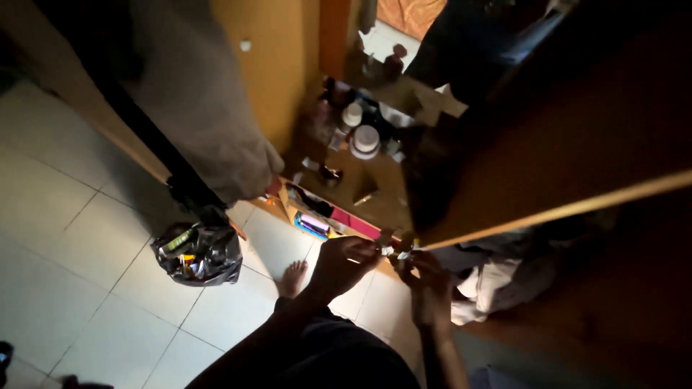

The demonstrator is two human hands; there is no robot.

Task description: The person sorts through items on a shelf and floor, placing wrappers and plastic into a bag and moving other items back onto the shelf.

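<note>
Pinched between left hand and right hand, a small object could be dropped onto the tiles.

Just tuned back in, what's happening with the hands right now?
A person stands on a tiled floor, looking down. The left hand and right hand meet over a small object held between the fingertips; it is too dark to tell what it is. This happens at the edge of a wooden door. A black plastic bag sits on the floor, and jars stand on a low shelf.
</note>
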